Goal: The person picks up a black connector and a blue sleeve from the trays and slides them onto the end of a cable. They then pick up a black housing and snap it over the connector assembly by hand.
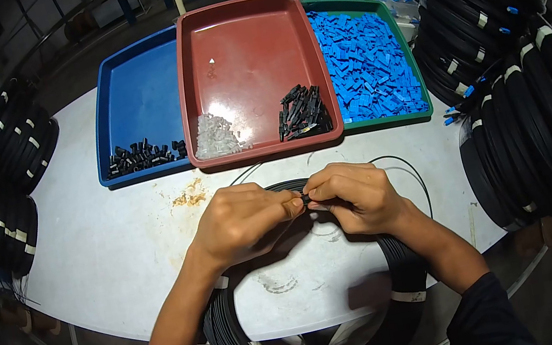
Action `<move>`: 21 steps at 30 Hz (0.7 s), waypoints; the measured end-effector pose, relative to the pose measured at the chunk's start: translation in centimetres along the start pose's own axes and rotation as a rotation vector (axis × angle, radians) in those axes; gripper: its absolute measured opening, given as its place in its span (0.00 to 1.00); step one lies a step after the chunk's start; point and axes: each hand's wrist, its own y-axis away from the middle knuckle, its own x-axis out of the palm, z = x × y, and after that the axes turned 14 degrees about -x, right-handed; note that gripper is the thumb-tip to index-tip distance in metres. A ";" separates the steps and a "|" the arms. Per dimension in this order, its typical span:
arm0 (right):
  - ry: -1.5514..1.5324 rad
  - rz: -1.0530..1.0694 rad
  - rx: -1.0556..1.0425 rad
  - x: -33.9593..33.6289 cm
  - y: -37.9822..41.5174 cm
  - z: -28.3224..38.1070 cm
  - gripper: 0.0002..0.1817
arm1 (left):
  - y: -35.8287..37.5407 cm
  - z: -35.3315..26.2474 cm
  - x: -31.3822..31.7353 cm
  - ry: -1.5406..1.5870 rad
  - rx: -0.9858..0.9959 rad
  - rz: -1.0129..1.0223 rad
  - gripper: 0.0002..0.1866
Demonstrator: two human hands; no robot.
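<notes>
My left hand point(243, 219) and my right hand point(354, 195) meet fingertip to fingertip above the far side of a black cable coil point(404, 261). Between them they pinch a small black part point(306, 199), mostly covered by the fingers. The coil rests at the table's near edge, bound with pale tape. A thin black cable point(415, 174) loops out to the right of my right hand. Beyond the hands, a red tray point(265, 151) holds clear pieces point(214, 137) on its left and black slim parts point(303, 112) on its right.
A blue tray point(142, 85) with black pieces point(140, 156) stands left of the red one. On the right, a green tray point(421, 84) holds many blue connectors point(371, 63). Stacked cable coils flank the white table point(79, 229) at left point(11, 138) and right point(534, 127).
</notes>
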 end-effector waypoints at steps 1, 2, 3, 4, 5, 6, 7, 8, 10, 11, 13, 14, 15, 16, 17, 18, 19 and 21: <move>0.039 0.000 -0.038 0.0 0.0 0.0 0.12 | -0.1 -0.2 0.0 0.123 -0.121 0.040 0.05; 0.038 0.003 -0.039 -0.2 -0.1 0.1 0.12 | 0.3 -0.1 0.3 0.209 -0.229 0.040 0.06; 0.114 0.044 -0.117 -0.4 -0.3 0.2 0.11 | 0.4 -0.2 0.3 0.209 -0.231 0.039 0.06; 0.191 0.083 -0.195 -0.6 -0.4 0.3 0.11 | 0.5 -0.4 0.2 0.282 -0.362 0.073 0.06; 0.190 0.081 -0.195 -0.5 -0.4 0.2 0.11 | 0.4 -0.5 0.2 0.354 -0.492 0.109 0.06; 0.186 0.103 -0.218 -0.5 -0.3 0.1 0.11 | 0.4 -0.5 0.1 0.347 -0.486 0.119 0.06; 0.184 0.123 -0.239 -0.6 -0.2 0.1 0.10 | 0.5 -0.2 0.2 0.347 -0.485 0.123 0.06; 0.115 0.127 -0.162 -0.8 -0.1 0.1 0.11 | 0.5 0.4 0.4 0.150 -0.222 0.086 0.05; -0.002 0.072 -0.015 -0.5 0.2 -0.1 0.13 | 0.0 0.3 0.6 -0.199 0.176 -0.019 0.05; 0.003 0.067 -0.009 -0.3 0.3 0.0 0.13 | -0.1 0.3 0.5 -0.193 0.180 -0.012 0.05; -0.033 0.016 0.019 -0.2 0.1 -0.1 0.15 | -0.1 0.3 0.5 -0.176 0.180 -0.044 0.03; -0.013 0.025 0.016 -0.3 0.1 0.0 0.15 | 0.1 0.4 0.5 -0.136 0.128 -0.035 0.04; -0.016 0.031 0.014 -0.3 0.0 0.1 0.15 | 0.1 0.4 0.5 -0.136 0.124 -0.041 0.04; 0.026 0.028 -0.035 -0.2 0.0 0.1 0.14 | 0.1 0.2 0.3 0.007 -0.026 -0.008 0.04; 0.067 0.022 -0.083 -0.1 -0.1 0.2 0.13 | 0.3 0.1 0.3 0.151 -0.175 0.026 0.05; 0.063 0.025 -0.084 -0.2 -0.2 0.3 0.13 | 0.5 0.3 0.5 0.286 -0.286 0.033 0.06; 0.135 0.046 -0.137 -0.3 -0.4 0.5 0.12 | 0.7 0.2 0.5 0.284 -0.288 0.031 0.06; 0.211 0.066 -0.190 -0.5 -0.4 0.5 0.10 | 0.4 -0.4 0.4 0.370 -0.420 0.061 0.05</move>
